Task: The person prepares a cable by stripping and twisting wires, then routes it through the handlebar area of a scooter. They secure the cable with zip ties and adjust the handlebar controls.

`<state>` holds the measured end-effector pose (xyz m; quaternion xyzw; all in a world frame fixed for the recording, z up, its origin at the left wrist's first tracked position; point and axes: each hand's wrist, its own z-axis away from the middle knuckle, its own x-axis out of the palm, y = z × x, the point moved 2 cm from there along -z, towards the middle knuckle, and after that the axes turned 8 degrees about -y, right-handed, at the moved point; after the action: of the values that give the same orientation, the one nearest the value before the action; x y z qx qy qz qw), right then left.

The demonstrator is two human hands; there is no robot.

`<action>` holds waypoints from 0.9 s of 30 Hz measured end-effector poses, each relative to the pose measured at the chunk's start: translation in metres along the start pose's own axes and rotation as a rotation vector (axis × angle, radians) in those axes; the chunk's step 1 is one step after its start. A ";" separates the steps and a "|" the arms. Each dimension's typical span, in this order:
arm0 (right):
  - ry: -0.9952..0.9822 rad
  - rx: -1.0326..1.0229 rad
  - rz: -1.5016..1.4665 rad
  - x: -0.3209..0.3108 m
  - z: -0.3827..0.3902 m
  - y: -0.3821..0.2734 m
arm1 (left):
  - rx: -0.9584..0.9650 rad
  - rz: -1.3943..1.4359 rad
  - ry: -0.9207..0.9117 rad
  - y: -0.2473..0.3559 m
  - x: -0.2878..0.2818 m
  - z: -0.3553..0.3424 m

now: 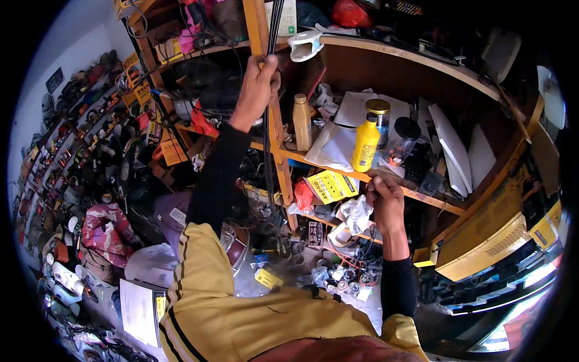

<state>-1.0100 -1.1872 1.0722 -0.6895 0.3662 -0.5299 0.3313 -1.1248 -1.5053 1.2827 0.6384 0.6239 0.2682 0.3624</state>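
Note:
My left hand (256, 90) is closed round the orange wooden upright (256, 24) where black cables (272, 33) run; I cannot tell whether it grips cables, wood or both. My right hand (386, 202) is at the front edge of the middle shelf (422, 196), fingers curled and pinched; what they hold, if anything, is unclear. Just above it stand a yellow bottle (365, 145), a gold-lidded jar (381, 111) and a clear container with a black lid (399, 142). A crumpled white cloth (353, 214) lies left of my right hand.
A tan bottle (301, 123), papers and white boards (449, 145) share the shelf. Below are a yellow printed box (329, 187) and cluttered parts. At right is a yellow metal casing (476, 229); at left, crowded shelving (54, 157) and piled goods.

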 end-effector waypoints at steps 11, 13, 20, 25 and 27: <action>0.039 -0.007 -0.058 -0.028 0.035 0.011 | 0.284 -0.568 -0.066 -0.002 -0.024 -0.133; 0.065 -0.005 -0.057 -0.033 0.042 0.013 | 0.320 -0.642 -0.072 -0.012 -0.026 -0.147; 0.160 -0.023 -0.093 -0.046 0.058 0.010 | 0.207 -0.779 -0.165 -0.035 -0.030 -0.160; 0.166 -0.007 -0.121 -0.050 0.060 0.016 | 0.222 -0.824 -0.201 -0.027 -0.026 -0.157; 0.159 -0.005 -0.137 -0.050 0.059 0.019 | 0.200 -0.842 -0.229 -0.020 -0.025 -0.150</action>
<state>-0.9645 -1.1501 1.0187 -0.6693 0.3450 -0.6034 0.2624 -1.2577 -1.5114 1.3588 0.3862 0.8082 -0.0369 0.4431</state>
